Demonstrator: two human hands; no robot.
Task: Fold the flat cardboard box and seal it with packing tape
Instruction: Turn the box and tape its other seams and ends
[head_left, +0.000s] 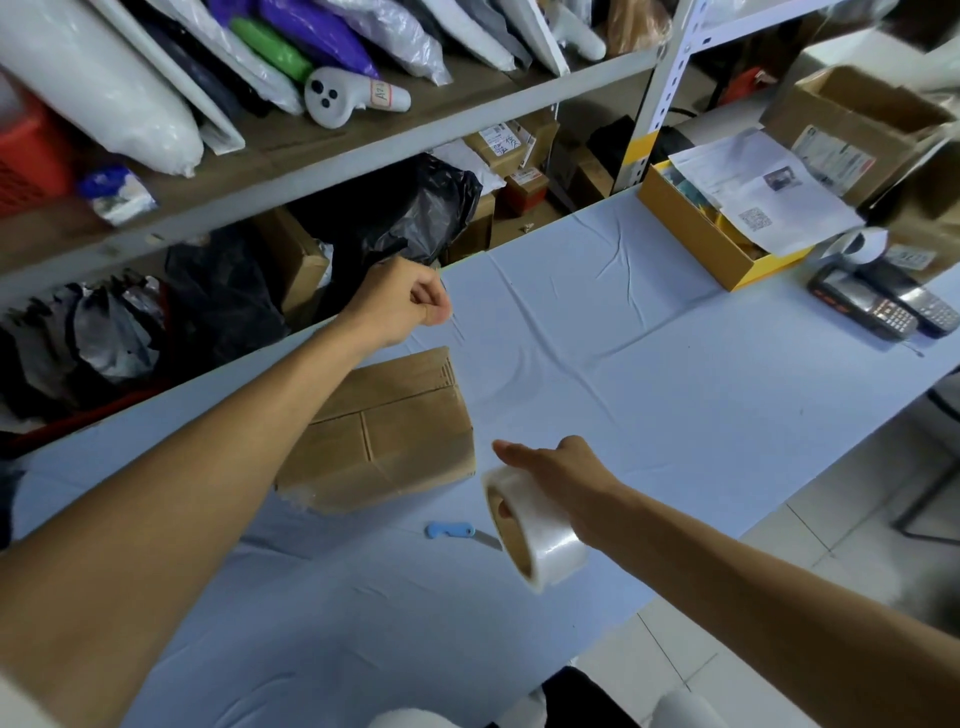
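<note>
A folded brown cardboard box (395, 431) lies on the pale blue table (675, 395), its flaps closed and shiny tape along its near edge. My left hand (410, 301) hovers beyond the box's far side, fingers pinched together; whether it grips a clear tape end I cannot tell. My right hand (561, 475) is to the right of the box and holds a roll of clear packing tape (535, 530) from above, fingers through its core. A small blue-handled knife (457, 532) lies on the table in front of the box.
A yellow box (691, 234) with papers stands at the far right. Two handheld scanners (883, 306) lie beside it. Metal shelves (332, 156) packed with bags and cartons run along the table's far edge. Tiled floor (810, 561) lies to the right.
</note>
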